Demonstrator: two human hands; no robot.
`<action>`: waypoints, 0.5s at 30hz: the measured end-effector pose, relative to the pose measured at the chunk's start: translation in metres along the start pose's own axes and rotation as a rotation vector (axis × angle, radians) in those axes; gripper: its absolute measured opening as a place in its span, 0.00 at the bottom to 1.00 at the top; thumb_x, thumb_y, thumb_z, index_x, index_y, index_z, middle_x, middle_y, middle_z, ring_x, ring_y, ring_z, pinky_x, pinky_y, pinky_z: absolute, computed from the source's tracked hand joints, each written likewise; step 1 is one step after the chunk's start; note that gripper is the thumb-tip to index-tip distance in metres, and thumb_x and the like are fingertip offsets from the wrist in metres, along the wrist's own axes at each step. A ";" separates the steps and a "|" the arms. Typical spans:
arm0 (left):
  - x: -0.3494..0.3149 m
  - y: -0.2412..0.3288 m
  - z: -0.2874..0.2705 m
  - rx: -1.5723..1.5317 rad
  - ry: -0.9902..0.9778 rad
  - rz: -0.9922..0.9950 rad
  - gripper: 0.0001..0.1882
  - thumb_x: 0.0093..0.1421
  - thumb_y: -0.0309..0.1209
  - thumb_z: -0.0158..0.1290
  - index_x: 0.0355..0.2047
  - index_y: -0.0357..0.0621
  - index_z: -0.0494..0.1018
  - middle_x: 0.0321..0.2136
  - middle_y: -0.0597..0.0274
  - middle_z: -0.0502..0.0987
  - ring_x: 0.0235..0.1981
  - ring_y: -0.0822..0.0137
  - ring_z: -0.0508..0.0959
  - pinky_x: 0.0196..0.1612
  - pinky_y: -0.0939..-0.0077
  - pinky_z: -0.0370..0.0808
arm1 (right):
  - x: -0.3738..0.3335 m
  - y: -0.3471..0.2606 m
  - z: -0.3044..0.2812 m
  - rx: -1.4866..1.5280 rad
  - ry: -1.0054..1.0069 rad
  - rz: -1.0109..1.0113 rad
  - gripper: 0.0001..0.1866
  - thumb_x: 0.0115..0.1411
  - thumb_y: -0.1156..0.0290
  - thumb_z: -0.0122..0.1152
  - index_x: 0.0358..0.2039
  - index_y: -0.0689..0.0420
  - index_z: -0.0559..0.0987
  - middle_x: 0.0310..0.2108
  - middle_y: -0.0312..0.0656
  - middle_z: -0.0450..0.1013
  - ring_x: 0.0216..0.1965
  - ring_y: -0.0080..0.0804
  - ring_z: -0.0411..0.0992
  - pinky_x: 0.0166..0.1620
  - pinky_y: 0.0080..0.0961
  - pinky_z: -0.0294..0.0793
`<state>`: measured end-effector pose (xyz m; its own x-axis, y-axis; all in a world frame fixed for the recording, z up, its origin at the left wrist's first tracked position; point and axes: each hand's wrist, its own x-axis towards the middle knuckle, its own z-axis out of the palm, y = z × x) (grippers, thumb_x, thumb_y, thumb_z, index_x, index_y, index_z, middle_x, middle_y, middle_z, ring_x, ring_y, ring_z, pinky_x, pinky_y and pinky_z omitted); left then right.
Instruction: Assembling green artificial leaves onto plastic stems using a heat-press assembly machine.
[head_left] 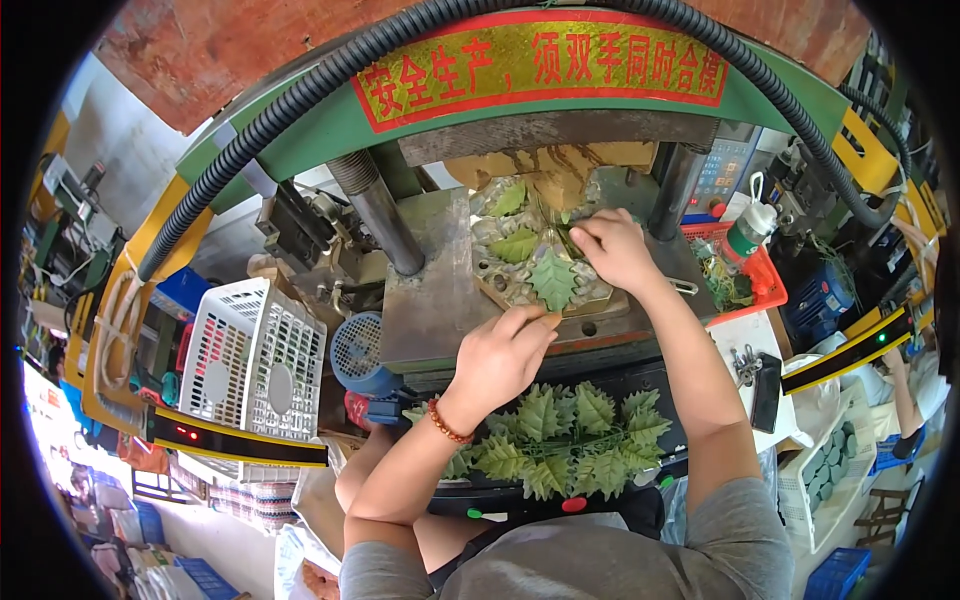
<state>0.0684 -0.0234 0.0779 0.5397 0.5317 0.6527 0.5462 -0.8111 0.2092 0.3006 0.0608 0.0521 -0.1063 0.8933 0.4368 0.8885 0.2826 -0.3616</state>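
A worker's two bare hands are meeting over a serrated green artificial leaf (553, 280), which is lying on the patterned mold plate (592, 288) of a green-framed press (790, 95). The leaf's long axis is running roughly away from the worker, its near tip pointing toward the left hand (503, 350) and its far end lying toward the right hand (618, 252).

The left hand, wearing a beaded bracelet (450, 422), is reaching in from below, its bent fingers bunching together just beside the near tip; whether they are grasping it cannot be told. The right hand is coming in from the right, its fingers curling down near the leaf's far end, their grip hidden from view. The left fingertips are sitting nearer the leaf's tip, the right ones nearer its base.

Two more leaves, a middle one (515, 245) and a rear one (508, 199), are lying farther back on the plate. A leafy bunch (570, 440) is resting between the forearms, closer to the worker.
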 end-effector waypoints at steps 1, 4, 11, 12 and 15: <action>0.001 -0.003 -0.001 -0.094 0.002 -0.041 0.10 0.55 0.30 0.57 0.38 0.43 0.76 0.35 0.64 0.76 0.21 0.71 0.71 0.24 0.81 0.69 | -0.002 0.004 0.000 0.008 -0.005 -0.019 0.14 0.58 0.58 0.55 0.29 0.55 0.81 0.32 0.41 0.75 0.36 0.42 0.67 0.43 0.35 0.66; 0.023 -0.006 -0.006 -0.502 0.029 -0.270 0.07 0.56 0.29 0.57 0.33 0.40 0.77 0.26 0.65 0.77 0.19 0.75 0.68 0.22 0.84 0.65 | -0.006 0.008 -0.002 0.019 -0.013 -0.055 0.12 0.58 0.61 0.55 0.31 0.56 0.81 0.33 0.41 0.74 0.35 0.43 0.67 0.42 0.33 0.67; 0.092 -0.013 -0.006 -1.006 0.247 -0.465 0.09 0.58 0.27 0.53 0.21 0.39 0.75 0.18 0.69 0.74 0.15 0.77 0.63 0.20 0.83 0.62 | 0.011 -0.018 -0.023 0.454 0.214 0.010 0.08 0.58 0.72 0.55 0.34 0.57 0.81 0.33 0.41 0.74 0.36 0.36 0.68 0.40 0.26 0.66; 0.090 -0.021 -0.001 -0.915 0.251 -0.400 0.10 0.58 0.26 0.53 0.21 0.39 0.75 0.17 0.69 0.73 0.15 0.77 0.63 0.19 0.83 0.62 | 0.014 -0.023 -0.027 0.607 0.203 0.073 0.08 0.57 0.73 0.54 0.34 0.58 0.80 0.34 0.40 0.74 0.36 0.34 0.68 0.40 0.25 0.66; 0.089 -0.042 0.005 -0.730 0.151 -0.390 0.11 0.58 0.27 0.53 0.19 0.38 0.73 0.15 0.69 0.71 0.14 0.76 0.62 0.19 0.82 0.61 | 0.040 -0.024 -0.024 1.300 0.062 0.139 0.09 0.58 0.75 0.53 0.38 0.60 0.78 0.38 0.40 0.73 0.40 0.28 0.69 0.41 0.21 0.66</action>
<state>0.0964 0.0586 0.1235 0.2782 0.8104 0.5155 0.0960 -0.5575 0.8246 0.2857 0.0815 0.0987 0.0022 0.9346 0.3556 -0.1914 0.3494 -0.9172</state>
